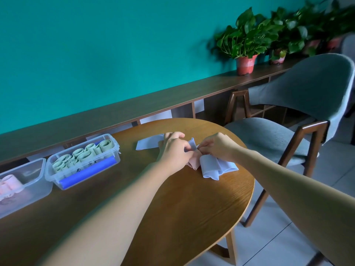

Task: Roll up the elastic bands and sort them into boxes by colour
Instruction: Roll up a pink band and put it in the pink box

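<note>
A pale blue elastic band [212, 166] lies crumpled on the round wooden table [182, 208], with one end stretching left [148, 144]. My left hand [173, 150] and my right hand [217, 145] both pinch a raised fold of this blue band [192, 144] between them. A pink band [194, 162] peeks out under my left hand. A clear box [84, 160] with a blue handle holds several rolled green bands. Another clear box [25, 181] at the far left holds rolled pink bands [9, 185].
A grey chair [299, 104] with wooden legs stands close to the table's right side. A long wooden shelf [134, 106] runs along the teal wall behind, with potted plants [246, 45] at its right end.
</note>
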Tool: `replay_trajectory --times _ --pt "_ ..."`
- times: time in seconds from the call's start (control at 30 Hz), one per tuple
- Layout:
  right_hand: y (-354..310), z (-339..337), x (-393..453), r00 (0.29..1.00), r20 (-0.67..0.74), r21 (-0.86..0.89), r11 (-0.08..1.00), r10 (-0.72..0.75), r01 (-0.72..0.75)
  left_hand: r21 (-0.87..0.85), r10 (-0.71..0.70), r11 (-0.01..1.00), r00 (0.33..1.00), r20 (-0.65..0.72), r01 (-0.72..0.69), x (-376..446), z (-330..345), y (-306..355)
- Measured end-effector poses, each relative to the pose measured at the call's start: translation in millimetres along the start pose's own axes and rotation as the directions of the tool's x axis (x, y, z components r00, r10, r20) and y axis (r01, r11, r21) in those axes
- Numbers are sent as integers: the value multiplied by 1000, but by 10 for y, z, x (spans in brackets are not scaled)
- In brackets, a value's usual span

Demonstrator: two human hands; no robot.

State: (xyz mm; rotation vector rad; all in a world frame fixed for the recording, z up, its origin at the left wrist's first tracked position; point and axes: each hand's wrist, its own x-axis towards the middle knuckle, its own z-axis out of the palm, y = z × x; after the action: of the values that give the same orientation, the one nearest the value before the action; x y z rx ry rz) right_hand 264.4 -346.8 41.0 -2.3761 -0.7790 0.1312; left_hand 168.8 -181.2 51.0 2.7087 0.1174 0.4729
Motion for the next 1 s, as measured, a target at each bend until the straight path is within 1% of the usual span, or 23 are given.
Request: replay_trajectory --times 0.07,0.13,0.3,0.43,0.53,0.6,0.73,0.83,1.0 --pt "-22 -21 -10 1000 1 17 1000 3 -3 -8 -16 1000 1000 5 16 26 7 0" --pt "-66 -57 -27 1000 -8 76 997 3 -2 -5 -29 1000 1000 -9 29 37 -22 14" --pt "-287 -227 -127 996 -70 218 974 -51 65 -50 -66 997 989 -133 60 14 -305 97" --pt "-576 -314 -192 983 -159 327 935 -88 136 -133 -112 988 962 -248 81 -78 -645 156" --pt "-906 -367 -318 971 -211 438 877 -116 199 -216 -141 974 938 -316 73 -249 -950 179" --pt "-1158 -389 -436 963 -229 521 818 -141 244 -250 -152 966 923 -352 64 -411 -1171 173" --pt "-1660 -317 -657 950 -219 651 693 -222 311 -322 -232 941 885 -403 101 -790 -1565 27" --pt "-2056 -152 -798 936 -228 685 639 -269 350 -377 -287 919 852 -439 116 -1129 -1817 -185" --pt "-2706 233 -1001 918 -215 713 589 -332 380 -356 -248 931 851 -464 77 -1827 -2263 -409"
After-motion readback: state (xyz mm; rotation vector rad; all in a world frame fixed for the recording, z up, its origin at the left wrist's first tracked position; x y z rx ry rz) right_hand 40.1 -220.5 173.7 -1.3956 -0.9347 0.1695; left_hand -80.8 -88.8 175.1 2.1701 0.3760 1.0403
